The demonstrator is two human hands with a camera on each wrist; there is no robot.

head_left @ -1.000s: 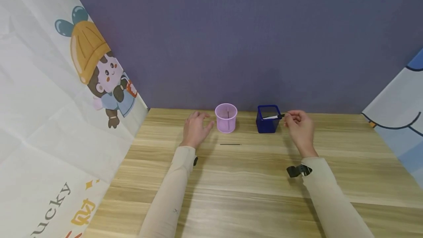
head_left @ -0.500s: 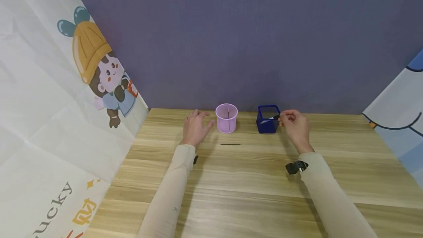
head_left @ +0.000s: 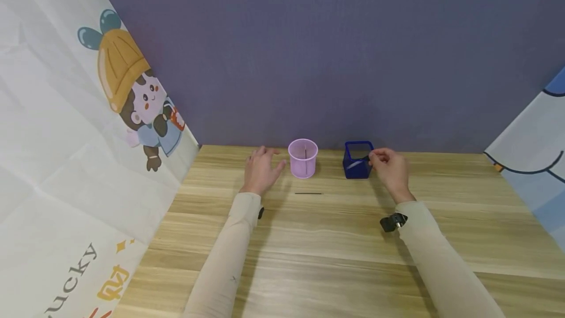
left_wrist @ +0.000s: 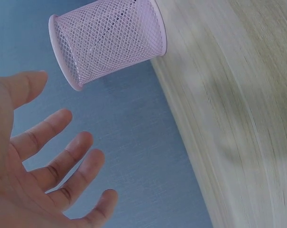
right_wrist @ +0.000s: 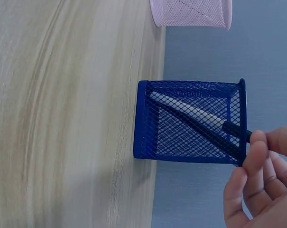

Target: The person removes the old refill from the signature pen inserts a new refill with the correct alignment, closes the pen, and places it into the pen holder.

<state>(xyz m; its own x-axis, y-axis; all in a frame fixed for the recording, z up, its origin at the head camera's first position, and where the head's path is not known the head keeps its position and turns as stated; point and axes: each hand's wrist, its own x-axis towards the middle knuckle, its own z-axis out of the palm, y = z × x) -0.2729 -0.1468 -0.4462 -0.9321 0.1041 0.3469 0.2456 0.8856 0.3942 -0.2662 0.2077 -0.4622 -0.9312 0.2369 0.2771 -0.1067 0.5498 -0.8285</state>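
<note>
My right hand (head_left: 392, 172) is at the right rim of a square blue mesh pen holder (head_left: 356, 171). In the right wrist view its thumb and fingertips pinch the dark end of a white-and-black pen (right_wrist: 189, 109). The pen slants inside the holder (right_wrist: 142, 121), its white end down by the base; a dark line runs slantwise below it. My left hand (head_left: 261, 172), fingers spread and loosely bent, is left of a round pink mesh pen cup (head_left: 303, 168) and holds nothing. The left wrist view shows that hand (left_wrist: 53, 175) apart from the cup (left_wrist: 105, 42).
A thin black stick (head_left: 309, 193) lies on the wooden table (head_left: 318, 259) in front of the pink cup. Another thin dark stick (head_left: 305, 153) stands in that cup. A dark blue-grey panel (head_left: 309, 53) rises behind the table; a printed white cloth (head_left: 53, 126) hangs at left.
My right hand has moved left and closer to the blue holder's rim, and the pen has slid from lying across the top down into it. My left hand stays put.
</note>
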